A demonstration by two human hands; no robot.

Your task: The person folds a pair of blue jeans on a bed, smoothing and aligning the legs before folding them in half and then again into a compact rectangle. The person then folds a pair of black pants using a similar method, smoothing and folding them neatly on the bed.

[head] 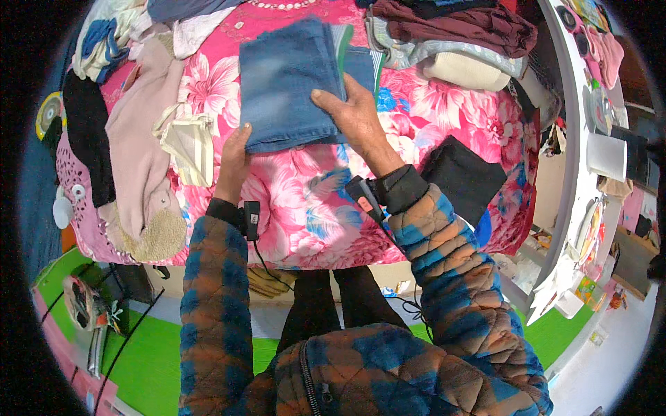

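Observation:
Both my hands grip a pair of folded blue denim jeans [291, 88] over a pink flowered bed cover [312, 208]. My left hand [237, 161] has the lower left corner, thumb on top and fingers hidden beneath. On the right edge, my right hand [359, 119] presses its thumb on the denim, the other fingers mostly behind it. A green and white striped trim [341, 47] runs along the right side, and a second denim layer [360, 67] shows behind. To the right of my right forearm lies a folded black cloth [463, 174].
At the left lie a beige fleece-lined garment [143, 145], a black garment [88, 135] and a cream mesh bag [190, 145]. A clothes pile with a maroon garment [452, 26] is at the back right. A white shelf edge [570, 130] borders the right side. Cables hang from both wrists.

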